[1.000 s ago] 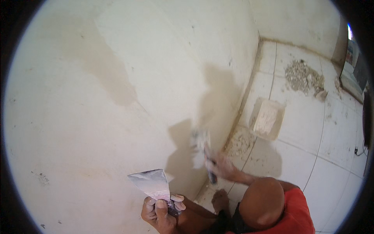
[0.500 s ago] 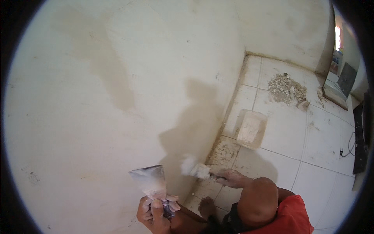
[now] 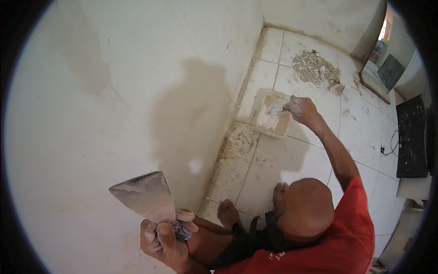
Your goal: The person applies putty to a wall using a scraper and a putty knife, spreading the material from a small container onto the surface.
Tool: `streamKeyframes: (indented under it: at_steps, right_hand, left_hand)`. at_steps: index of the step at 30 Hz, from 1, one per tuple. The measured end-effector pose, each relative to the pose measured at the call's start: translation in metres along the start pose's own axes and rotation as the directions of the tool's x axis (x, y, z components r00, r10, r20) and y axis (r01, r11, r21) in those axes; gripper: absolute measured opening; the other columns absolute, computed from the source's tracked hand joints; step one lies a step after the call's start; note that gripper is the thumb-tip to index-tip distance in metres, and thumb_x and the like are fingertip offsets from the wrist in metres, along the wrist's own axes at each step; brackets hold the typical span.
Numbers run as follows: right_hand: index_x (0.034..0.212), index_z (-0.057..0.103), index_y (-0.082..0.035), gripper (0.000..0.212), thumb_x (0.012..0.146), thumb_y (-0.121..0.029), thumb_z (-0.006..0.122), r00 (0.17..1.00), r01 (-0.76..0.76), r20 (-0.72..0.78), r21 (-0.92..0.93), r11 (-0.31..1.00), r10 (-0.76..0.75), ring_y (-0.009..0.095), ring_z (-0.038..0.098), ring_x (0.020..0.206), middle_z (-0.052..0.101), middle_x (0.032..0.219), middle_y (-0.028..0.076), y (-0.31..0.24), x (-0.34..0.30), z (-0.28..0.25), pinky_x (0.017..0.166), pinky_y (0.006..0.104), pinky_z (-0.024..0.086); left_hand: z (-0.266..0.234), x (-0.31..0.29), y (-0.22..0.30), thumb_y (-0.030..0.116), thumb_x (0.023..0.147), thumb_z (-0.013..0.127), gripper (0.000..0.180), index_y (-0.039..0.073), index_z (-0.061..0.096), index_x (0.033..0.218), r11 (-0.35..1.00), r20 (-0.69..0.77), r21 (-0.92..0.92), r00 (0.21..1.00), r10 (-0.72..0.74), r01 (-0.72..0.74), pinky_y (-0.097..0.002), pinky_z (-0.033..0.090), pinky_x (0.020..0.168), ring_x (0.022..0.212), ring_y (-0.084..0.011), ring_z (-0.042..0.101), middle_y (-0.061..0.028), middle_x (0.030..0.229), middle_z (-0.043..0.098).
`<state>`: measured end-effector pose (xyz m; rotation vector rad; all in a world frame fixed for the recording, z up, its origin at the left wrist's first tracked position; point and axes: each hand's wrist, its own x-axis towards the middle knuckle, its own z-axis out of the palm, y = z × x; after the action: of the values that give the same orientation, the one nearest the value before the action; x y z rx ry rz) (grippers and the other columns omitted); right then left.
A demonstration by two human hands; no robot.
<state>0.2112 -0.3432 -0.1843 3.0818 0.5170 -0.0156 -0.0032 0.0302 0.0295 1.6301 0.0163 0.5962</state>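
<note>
My left hand (image 3: 166, 242), dusted with white, is wrapped round the handle of a wide putty knife (image 3: 145, 196). Its broad metal blade points up and to the left in front of the wall, with pale residue near the handle. On the floor ahead, my outstretched right hand (image 3: 302, 110) holds a second putty knife (image 3: 277, 108). That blade dips into a cream plastic tub (image 3: 278, 133), over the white putty (image 3: 270, 121) inside. My fingers hide most of the second knife's handle.
A pale plastered wall (image 3: 105, 137) rises along the left. Plaster rubble (image 3: 315, 66) lies on the tiled floor (image 3: 301, 157) beyond the tub. A mirror (image 3: 388, 68) leans at far right, near a black panel (image 3: 410, 137) and a cable (image 3: 390, 149). My knee (image 3: 305, 210) is close below.
My right hand has moved from beside the wall, forward and right to the tub, carrying its putty knife into it. The left hand's putty knife appears lower, farther left and larger. The view has shifted.
</note>
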Motion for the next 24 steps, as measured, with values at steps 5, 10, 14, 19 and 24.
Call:
streamKeyframes:
  at_steps: [5,10,14,19,24]
  right_hand:
    - [0.081,0.067,-0.008,0.009,0.077,-0.015,0.062,0.996,0.083,0.031,-0.154,0.985,-0.079,0.027,0.067,0.082,0.066,0.081,0.011,0.021,0.026,0.066,0.064,0.0449,0.054]
    - [0.075,0.066,-0.010,0.006,0.076,-0.015,0.062,0.970,0.074,-0.228,-0.054,0.996,-0.085,0.029,0.066,0.078,0.065,0.079,0.010,0.019,0.025,0.104,0.060,0.0453,0.052]
    - [0.078,0.068,-0.012,0.009,0.079,-0.016,0.060,0.983,0.141,-0.088,-0.217,0.966,-0.163,0.030,0.065,0.078,0.065,0.081,0.010,0.013,0.034,0.076,0.062,0.0439,0.051]
    - [0.078,0.068,-0.013,0.012,0.083,-0.019,0.059,0.988,-0.016,-0.153,-0.079,0.997,0.004,0.028,0.064,0.083,0.066,0.083,0.009,0.028,0.028,0.108,0.066,0.0459,0.049]
    - [0.087,0.073,-0.017,0.015,0.082,-0.021,0.059,0.998,-0.001,0.068,-0.163,0.987,0.013,0.032,0.065,0.083,0.070,0.083,0.008,0.023,0.018,0.063,0.076,0.0469,0.049]
  left_hand:
    - [0.005,-0.002,0.003,0.025,0.100,0.057,0.029,-0.003,0.052,0.097,0.999,0.038,-0.039,0.999,0.018,-0.017,-0.0255,0.044,0.042,0.046,-0.0173,0.053,-0.0213,0.072,0.063]
    - [-0.001,-0.004,0.001,0.024,0.100,0.056,0.029,-0.004,0.052,0.098,0.999,0.056,0.011,0.998,0.029,-0.030,-0.0257,0.045,0.042,0.046,-0.0173,0.053,-0.0217,0.072,0.063]
    - [-0.007,-0.006,-0.004,0.024,0.100,0.056,0.029,-0.005,0.053,0.098,0.999,-0.014,0.033,1.000,0.027,-0.026,-0.0246,0.044,0.042,0.045,-0.0171,0.053,-0.0220,0.072,0.063]
    - [-0.003,-0.007,-0.006,0.021,0.099,0.056,0.027,-0.006,0.053,0.097,0.999,-0.009,-0.030,1.000,-0.011,0.011,-0.0252,0.044,0.041,0.045,-0.0171,0.053,-0.0226,0.073,0.064]
    - [-0.015,-0.008,-0.006,0.016,0.099,0.053,0.026,-0.009,0.054,0.092,0.999,-0.023,0.027,0.999,-0.033,0.034,-0.0257,0.044,0.041,0.045,-0.0184,0.054,-0.0235,0.075,0.066]
